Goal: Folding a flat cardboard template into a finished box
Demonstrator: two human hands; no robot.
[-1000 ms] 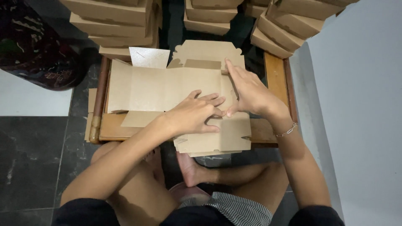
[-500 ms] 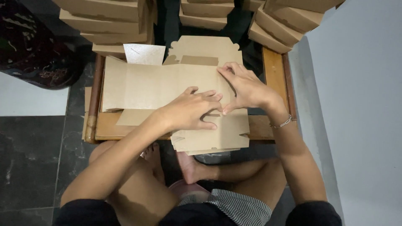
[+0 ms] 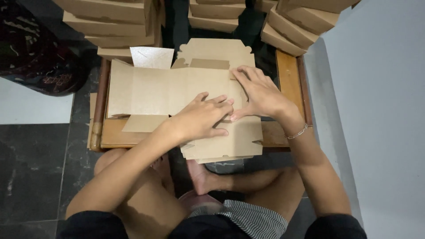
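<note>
Still flat, both open grips, left hand, right hand, pressing unfolded cardboard box, barely shifted

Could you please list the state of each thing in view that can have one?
Cardboard box blank: unfolded, lying flat on the table.
Left hand: palm down, pressing on the blank.
Right hand: palm down, fingers spread on the blank.
Low wooden table: mostly covered by the blank.
Folded boxes: closed, stacked behind the table.
Bracelet: worn on the right wrist.
</note>
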